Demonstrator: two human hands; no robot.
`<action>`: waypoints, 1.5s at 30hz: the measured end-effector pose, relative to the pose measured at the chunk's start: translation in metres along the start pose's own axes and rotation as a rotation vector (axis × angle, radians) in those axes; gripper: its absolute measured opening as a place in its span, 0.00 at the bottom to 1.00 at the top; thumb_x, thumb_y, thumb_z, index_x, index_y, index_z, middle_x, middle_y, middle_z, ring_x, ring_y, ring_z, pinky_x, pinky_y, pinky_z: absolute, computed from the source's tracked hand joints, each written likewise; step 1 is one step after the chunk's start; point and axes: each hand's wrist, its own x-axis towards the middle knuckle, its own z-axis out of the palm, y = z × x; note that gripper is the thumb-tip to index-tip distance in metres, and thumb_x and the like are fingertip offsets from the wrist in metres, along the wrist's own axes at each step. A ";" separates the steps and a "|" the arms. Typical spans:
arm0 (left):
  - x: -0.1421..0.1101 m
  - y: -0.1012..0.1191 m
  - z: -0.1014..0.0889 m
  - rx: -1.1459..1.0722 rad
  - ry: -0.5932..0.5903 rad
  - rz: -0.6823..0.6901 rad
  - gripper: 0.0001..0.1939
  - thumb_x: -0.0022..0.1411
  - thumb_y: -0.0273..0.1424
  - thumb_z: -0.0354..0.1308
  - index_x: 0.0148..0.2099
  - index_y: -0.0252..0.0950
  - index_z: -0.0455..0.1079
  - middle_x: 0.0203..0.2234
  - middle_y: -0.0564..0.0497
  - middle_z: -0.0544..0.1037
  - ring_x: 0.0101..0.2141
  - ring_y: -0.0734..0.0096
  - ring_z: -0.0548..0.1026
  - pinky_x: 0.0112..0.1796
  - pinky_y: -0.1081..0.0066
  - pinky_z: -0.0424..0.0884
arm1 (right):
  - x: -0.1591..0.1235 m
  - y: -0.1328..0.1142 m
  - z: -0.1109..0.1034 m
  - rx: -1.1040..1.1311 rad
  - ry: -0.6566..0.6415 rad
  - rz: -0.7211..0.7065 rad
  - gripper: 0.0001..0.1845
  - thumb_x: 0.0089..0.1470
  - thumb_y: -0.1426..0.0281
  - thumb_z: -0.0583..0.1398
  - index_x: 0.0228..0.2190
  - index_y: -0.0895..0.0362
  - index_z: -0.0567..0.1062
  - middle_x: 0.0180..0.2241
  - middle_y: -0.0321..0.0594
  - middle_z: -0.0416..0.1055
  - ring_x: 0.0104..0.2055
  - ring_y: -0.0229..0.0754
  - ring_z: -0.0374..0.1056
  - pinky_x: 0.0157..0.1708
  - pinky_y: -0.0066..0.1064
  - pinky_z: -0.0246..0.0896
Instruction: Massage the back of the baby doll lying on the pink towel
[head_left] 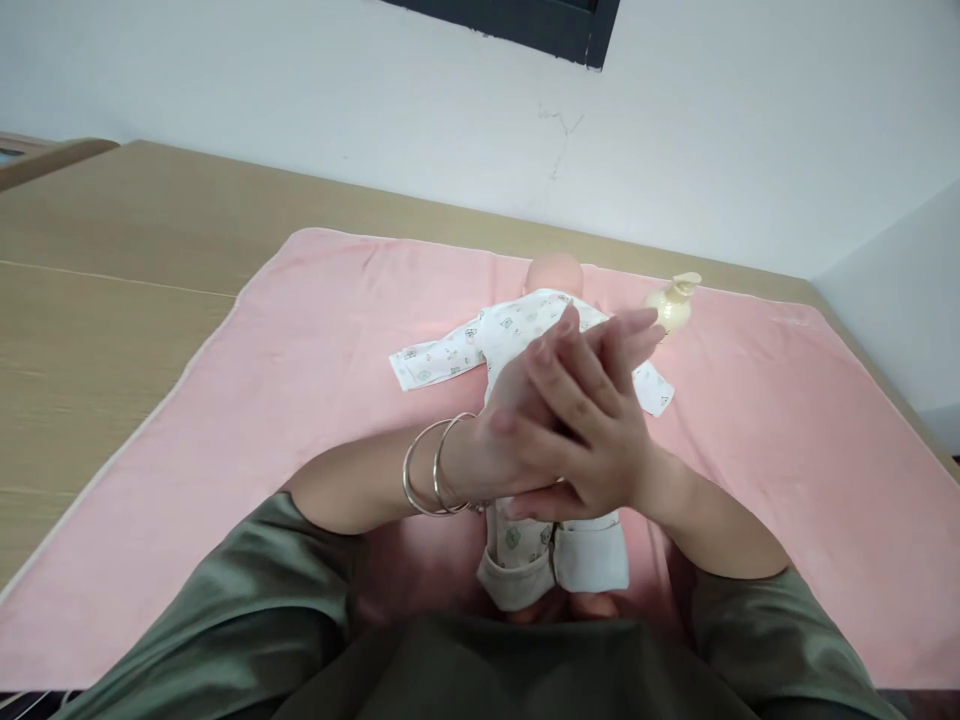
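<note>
My left hand (514,435), with two thin bangles at its wrist, is pressed palm to palm against my right hand (611,445). The fingers of both are stretched out and cross over each other, with no object seen between them. Below them a baby doll (555,272) in white printed clothes (446,357) lies on a pink blanket (300,340). Its head points away from me and its feet are near my body; my hands hide most of its trunk. Beyond my fingertips, right of the doll's head, stands a cream pump bottle (670,305).
The blanket covers much of a wooden table (97,300), whose bare surface shows at the left and along the back. A white wall (375,110) with a dark frame (540,30) rises behind the table.
</note>
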 end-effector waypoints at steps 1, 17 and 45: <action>-0.003 0.002 -0.002 -0.098 -0.055 -0.055 0.29 0.74 0.46 0.23 0.67 0.57 0.55 0.61 0.57 0.69 0.65 0.55 0.62 0.53 0.43 0.75 | 0.000 0.006 0.001 -0.011 -0.035 0.036 0.29 0.60 0.37 0.49 0.58 0.30 0.66 0.64 0.17 0.54 0.71 0.48 0.21 0.71 0.50 0.18; 0.001 0.030 -0.043 -0.437 -0.205 -0.215 0.39 0.71 0.33 0.07 0.70 0.34 0.48 0.55 0.47 0.76 0.61 0.69 0.67 0.53 0.65 0.77 | 0.004 0.001 0.012 0.155 0.251 0.013 0.24 0.67 0.64 0.43 0.62 0.50 0.59 0.64 0.33 0.57 0.69 0.52 0.45 0.68 0.54 0.49; 0.042 -0.067 -0.002 -0.321 0.404 -0.150 0.13 0.68 0.33 0.46 0.48 0.37 0.68 0.51 0.46 0.75 0.57 0.63 0.70 0.60 0.59 0.66 | -0.006 0.063 0.063 0.295 0.047 0.297 0.31 0.54 0.78 0.49 0.60 0.61 0.66 0.62 0.47 0.60 0.66 0.46 0.53 0.66 0.47 0.53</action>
